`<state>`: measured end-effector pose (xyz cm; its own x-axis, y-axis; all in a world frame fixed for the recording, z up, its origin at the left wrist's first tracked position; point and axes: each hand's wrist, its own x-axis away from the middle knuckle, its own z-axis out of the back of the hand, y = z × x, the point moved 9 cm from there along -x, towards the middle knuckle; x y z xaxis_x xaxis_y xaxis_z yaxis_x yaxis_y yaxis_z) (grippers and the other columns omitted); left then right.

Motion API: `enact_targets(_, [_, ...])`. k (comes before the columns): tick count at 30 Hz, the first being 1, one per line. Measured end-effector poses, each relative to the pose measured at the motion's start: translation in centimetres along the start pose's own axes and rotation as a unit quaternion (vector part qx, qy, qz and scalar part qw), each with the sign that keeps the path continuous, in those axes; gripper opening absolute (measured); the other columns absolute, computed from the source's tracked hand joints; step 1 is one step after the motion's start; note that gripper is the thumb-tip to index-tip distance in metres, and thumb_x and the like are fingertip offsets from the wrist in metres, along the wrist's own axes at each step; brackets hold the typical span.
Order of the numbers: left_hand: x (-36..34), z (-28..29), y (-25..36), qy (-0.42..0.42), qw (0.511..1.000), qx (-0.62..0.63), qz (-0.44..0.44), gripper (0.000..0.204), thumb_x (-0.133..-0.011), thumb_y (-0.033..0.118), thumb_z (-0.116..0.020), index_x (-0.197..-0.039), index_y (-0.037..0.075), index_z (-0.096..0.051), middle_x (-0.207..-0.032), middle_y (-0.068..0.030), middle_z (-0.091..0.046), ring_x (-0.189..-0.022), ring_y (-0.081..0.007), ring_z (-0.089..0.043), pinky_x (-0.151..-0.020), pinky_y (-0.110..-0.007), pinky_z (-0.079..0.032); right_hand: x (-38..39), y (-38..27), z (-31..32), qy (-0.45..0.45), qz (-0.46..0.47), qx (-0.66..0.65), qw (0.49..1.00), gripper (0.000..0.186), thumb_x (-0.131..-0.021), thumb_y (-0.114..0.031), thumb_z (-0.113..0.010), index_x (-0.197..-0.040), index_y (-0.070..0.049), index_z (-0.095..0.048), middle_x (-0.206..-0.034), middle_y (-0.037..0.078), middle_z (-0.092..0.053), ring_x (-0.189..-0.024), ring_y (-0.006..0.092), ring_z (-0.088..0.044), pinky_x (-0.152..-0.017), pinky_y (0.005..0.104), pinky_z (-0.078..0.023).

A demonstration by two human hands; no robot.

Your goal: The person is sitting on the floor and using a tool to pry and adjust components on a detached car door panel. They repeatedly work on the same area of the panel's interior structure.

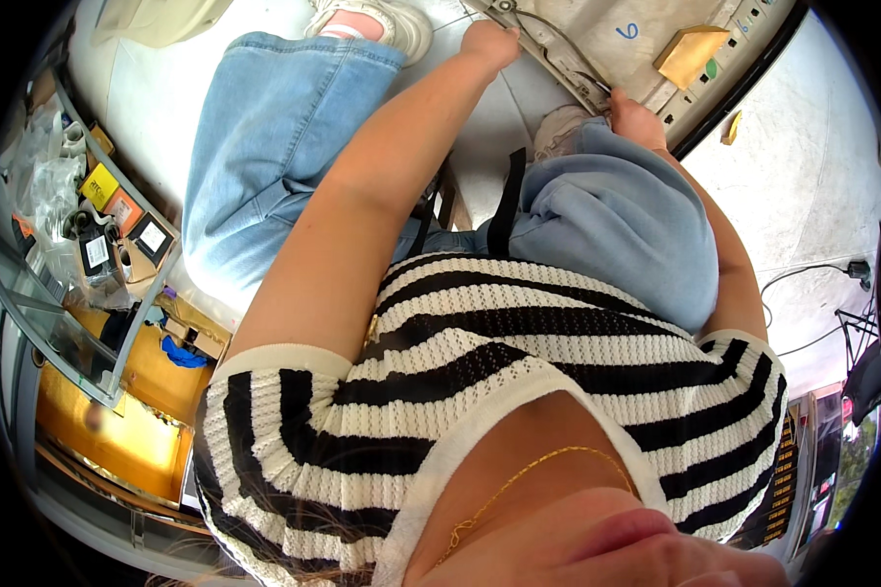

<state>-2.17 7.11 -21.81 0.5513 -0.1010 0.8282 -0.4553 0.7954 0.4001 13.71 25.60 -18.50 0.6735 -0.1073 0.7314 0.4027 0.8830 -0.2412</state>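
Observation:
A pale panel with a metal strip along its near edge lies ahead of me at the top. A dark cable curves along that strip. My left hand is closed round the strip near the cable's upper end. Farther right along the same edge, my right hand has curled fingers at the strip, partly hidden behind my jeans. A tan rectangular piece rests on the panel, beside a small green oval and a blue handwritten mark.
My denim-clad legs and pale shoes are below the panel. A glass cabinet with boxes and plastic bags is at left. A small yellow piece lies on the white floor at right, with cables and a black stand.

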Motion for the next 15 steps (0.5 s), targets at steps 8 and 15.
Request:
enact_targets(8, [-0.2,0.0,-0.4,0.008,1.000,-0.012,0.018,0.031,-0.086,0.026,-0.057,-0.072,0.000,-0.064,-0.069,-0.0086,-0.064,-0.059,-0.0172,-0.057,-0.057,-0.033,-0.045,-0.8,0.2,1.1,0.008,0.069,0.024,0.997,0.014,-0.085,-0.014,-0.043,-0.098,-0.008,-0.045,-0.085,0.018,-0.063,-0.082,0.0366,-0.062,-0.070,0.0469,-0.048])
enact_targets(15, [-0.2,0.2,-0.6,0.012,0.999,-0.032,0.037,0.032,-0.087,0.028,-0.056,-0.073,0.001,-0.066,-0.069,-0.0072,-0.064,-0.059,-0.0171,-0.057,-0.058,-0.033,-0.045,-0.5,-0.1,1.2,-0.014,0.036,0.018,0.999,0.015,-0.084,-0.011,-0.041,-0.098,-0.007,-0.044,-0.087,0.021,-0.063,-0.085,0.0375,-0.061,-0.072,0.0476,-0.048])
